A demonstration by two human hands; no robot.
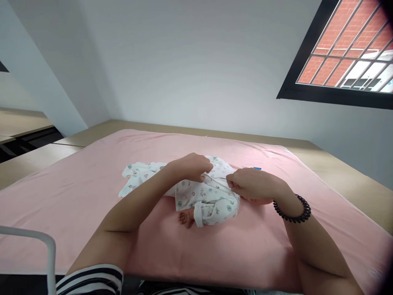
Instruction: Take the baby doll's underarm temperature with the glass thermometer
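A baby doll [186,217] lies on its back across a pink sheet, its feet end toward the left and its head toward the right. It wears a white printed top [211,192] and matching trousers [138,176]. My left hand [195,167] is closed in a pinch over the front of the top, at the waist. With fingers curled, my right hand [251,180] pinches the top near the neck and hides most of the head. The fingertips of both hands meet the cloth along the overlapping front edge.
The pink sheet [92,213] covers a wooden table [331,164] against a white wall. A small blue object [257,168] lies just behind my right hand. At lower left a white curved rail [33,233] stands close. A barred window [346,53] is at upper right.
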